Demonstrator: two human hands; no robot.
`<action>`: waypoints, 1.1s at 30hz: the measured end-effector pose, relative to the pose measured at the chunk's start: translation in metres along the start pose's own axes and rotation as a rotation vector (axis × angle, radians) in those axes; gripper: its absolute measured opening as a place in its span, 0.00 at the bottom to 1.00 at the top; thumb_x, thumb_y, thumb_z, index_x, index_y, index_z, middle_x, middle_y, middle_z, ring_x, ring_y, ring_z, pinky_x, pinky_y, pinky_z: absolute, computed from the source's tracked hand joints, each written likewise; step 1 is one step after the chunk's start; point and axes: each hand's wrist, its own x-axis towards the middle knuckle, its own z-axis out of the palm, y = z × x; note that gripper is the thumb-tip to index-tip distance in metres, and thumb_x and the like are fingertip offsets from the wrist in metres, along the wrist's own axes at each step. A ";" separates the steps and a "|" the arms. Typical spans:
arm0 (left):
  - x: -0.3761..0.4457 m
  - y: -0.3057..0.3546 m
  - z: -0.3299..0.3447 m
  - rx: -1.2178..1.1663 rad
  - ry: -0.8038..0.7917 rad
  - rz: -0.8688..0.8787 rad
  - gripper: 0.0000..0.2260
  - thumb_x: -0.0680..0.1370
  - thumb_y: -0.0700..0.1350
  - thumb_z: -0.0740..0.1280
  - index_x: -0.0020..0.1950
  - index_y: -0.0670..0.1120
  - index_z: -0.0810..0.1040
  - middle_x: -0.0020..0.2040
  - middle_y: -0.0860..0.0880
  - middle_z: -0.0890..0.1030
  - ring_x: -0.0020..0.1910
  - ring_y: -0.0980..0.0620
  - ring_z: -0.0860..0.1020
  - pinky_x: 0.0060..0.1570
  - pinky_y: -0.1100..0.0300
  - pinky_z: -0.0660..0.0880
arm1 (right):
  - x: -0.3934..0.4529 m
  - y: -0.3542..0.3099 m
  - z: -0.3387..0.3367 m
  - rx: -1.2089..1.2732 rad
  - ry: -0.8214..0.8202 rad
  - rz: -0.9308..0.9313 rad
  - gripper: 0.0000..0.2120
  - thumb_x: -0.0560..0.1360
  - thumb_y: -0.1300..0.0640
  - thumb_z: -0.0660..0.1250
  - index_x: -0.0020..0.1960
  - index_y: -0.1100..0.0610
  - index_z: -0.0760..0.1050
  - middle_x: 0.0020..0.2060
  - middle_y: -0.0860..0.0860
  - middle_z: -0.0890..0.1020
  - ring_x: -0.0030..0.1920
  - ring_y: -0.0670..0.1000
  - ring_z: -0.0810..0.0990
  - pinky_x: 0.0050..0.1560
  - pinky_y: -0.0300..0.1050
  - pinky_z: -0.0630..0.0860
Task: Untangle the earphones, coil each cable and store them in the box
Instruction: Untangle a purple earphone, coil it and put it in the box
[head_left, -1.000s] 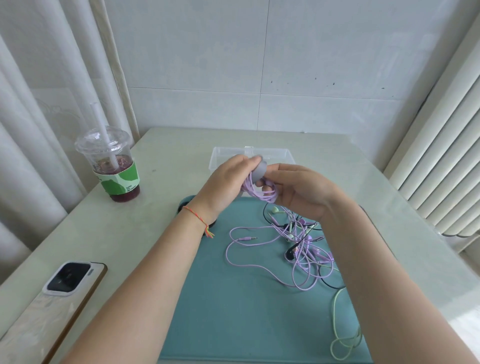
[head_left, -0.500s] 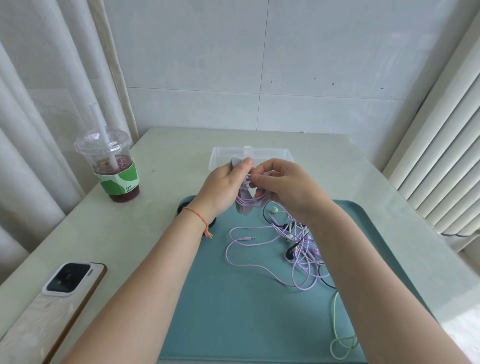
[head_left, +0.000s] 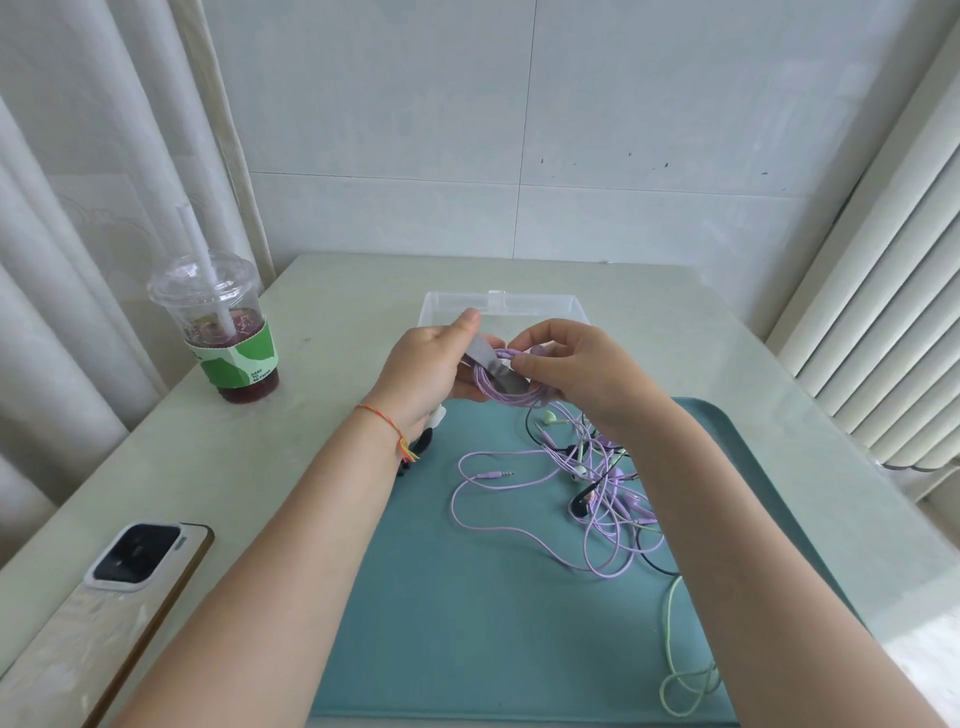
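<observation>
purple earphone coil (head_left: 506, 391) held up just in front of the clear box (head_left: 501, 307), left hand (head_left: 431, 371) gripping it plus a grey strip (head_left: 493, 366), right hand (head_left: 571, 369) fingers pinching the strands, tangled cables (head_left: 597, 499) below on teal mat (head_left: 467, 597), drink cup (head_left: 223, 332) and phone (head_left: 130, 577) on the bench (head_left: 332, 312)

Print on the cup sleeve only

The drink cup's green sleeve (head_left: 236, 361) carries small dark lettering, seemingly "DARE TO BE FRESH"; too small to be sure.
</observation>
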 end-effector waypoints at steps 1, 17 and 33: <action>0.002 -0.002 -0.001 -0.010 0.034 -0.004 0.19 0.83 0.51 0.58 0.46 0.41 0.84 0.44 0.38 0.84 0.39 0.45 0.82 0.35 0.57 0.80 | 0.000 0.000 0.000 -0.028 0.012 -0.013 0.05 0.73 0.64 0.71 0.48 0.58 0.79 0.38 0.54 0.80 0.36 0.52 0.78 0.41 0.46 0.75; -0.004 -0.003 0.016 0.334 0.433 0.503 0.18 0.84 0.49 0.57 0.44 0.48 0.85 0.39 0.55 0.82 0.43 0.54 0.79 0.46 0.67 0.71 | 0.002 0.004 0.007 0.324 0.145 0.216 0.04 0.75 0.68 0.65 0.44 0.68 0.78 0.38 0.62 0.81 0.36 0.57 0.83 0.45 0.45 0.83; 0.001 -0.006 0.012 -0.093 0.385 0.192 0.20 0.83 0.52 0.58 0.40 0.49 0.85 0.35 0.46 0.84 0.30 0.49 0.80 0.40 0.57 0.78 | 0.001 0.003 0.000 0.374 0.076 0.165 0.03 0.76 0.68 0.66 0.45 0.68 0.77 0.36 0.60 0.82 0.33 0.53 0.83 0.37 0.39 0.81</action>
